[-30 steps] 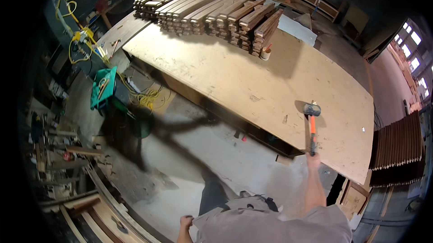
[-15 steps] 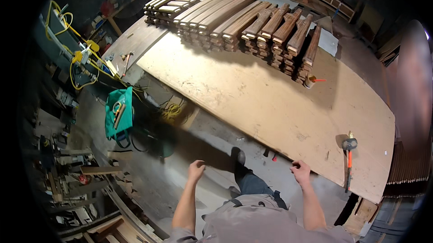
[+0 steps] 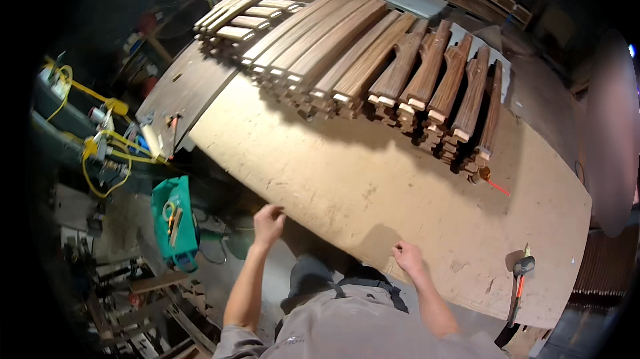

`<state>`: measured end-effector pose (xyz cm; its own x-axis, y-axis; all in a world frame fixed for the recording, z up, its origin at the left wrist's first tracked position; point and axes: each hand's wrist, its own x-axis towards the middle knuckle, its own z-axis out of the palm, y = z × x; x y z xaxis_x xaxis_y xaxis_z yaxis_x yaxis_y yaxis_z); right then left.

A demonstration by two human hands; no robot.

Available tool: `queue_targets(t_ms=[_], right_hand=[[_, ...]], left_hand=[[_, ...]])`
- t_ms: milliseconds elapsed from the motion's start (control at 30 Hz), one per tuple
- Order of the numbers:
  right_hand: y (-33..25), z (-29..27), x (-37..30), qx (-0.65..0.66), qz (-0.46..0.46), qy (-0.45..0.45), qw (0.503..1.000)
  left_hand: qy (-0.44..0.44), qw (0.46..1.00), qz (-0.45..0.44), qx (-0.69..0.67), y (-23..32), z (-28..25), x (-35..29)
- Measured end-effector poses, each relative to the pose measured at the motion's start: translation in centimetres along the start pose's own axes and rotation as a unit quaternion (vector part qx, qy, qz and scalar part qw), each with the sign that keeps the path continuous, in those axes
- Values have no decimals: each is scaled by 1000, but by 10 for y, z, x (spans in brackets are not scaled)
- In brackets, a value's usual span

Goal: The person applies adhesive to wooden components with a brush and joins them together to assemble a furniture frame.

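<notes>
Head view: a big tan desk (image 3: 320, 186) with scuffs and dark marks on it fills the middle of a dim workroom. Along its far side lie piles of long, bent brown wood pieces (image 3: 347, 39), side by side and stacked up, with pale ends facing the person. The pieces on the right have a bump on one side. A small pot (image 3: 475, 178) with a red stick stands just beside the last pile. Near the right end of the desk lies a mallet (image 3: 525, 266) with a black head and an orange and black handle. To the left are a green bag (image 3: 172, 219) with tools in it and some yellow cords (image 3: 89, 149).

The left grip (image 3: 269, 226) is by the front edge of the desk, fingers bent in loosely. The right grip (image 3: 409, 258) is over the desk near that edge, fingers curled and a shadow beside it. Both look like they hold nothing, but I cannot tell how far open they are, or if the left one touches the edge.

A big grey blur (image 3: 612, 132) on the right is hard to make out. The far room is dark, and the person's legs are partly hidden by the shirt (image 3: 353, 326)
</notes>
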<state>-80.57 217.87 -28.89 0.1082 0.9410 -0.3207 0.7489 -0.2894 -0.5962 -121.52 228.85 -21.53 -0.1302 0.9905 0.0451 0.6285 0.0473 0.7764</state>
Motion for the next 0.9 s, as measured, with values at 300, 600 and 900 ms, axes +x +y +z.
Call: queue_targets(t_ms=[300,600,900], right_hand=[[8,34,8,-55,156,62,984],[-152,-50,110,8,18,303,953],[-247,-175,290,-212,-92,484,844]], left_hand=[[-11,972,234,-3,70,14,222],[-56,975,203,-76,31,-14,223],[47,988,102,105,-35,-127,225]])
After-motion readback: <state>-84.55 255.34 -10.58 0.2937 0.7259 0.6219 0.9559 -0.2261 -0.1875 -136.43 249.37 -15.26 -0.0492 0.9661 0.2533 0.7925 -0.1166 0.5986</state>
